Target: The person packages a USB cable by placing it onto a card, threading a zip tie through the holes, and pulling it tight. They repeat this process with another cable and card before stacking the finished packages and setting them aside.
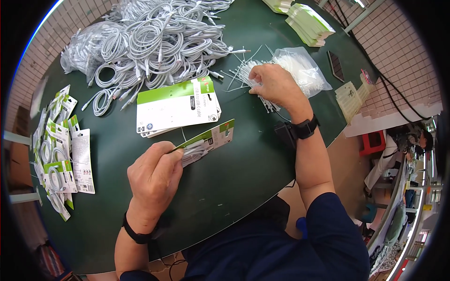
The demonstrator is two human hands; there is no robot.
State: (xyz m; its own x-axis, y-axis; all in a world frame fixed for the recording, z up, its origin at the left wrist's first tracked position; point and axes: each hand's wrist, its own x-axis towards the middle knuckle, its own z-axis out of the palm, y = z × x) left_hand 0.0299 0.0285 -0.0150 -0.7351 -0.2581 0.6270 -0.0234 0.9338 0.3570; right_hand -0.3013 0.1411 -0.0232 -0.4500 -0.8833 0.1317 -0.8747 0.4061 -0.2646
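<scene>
My left hand point(157, 173) grips a green and white packaging card point(222, 134) by its near end, tilted up off the table. A coiled light grey cable point(194, 151) lies against that card, partly hidden by my fingers. Over a pile of thin white cable ties point(241, 75), my right hand point(277, 85) has its fingers curled in a pinch. Whatever is between those fingertips is hidden. Just beyond the held card, a small stack of flat green and white cards point(176, 107) lies on the dark green table point(243, 180).
A big heap of grey cables point(159, 44) fills the far left. Carded cables point(58, 154) are piled at the left edge. A clear bag of ties point(304, 70) sits beside my right hand. Farther right are stacked cards point(309, 25) and a phone point(335, 65).
</scene>
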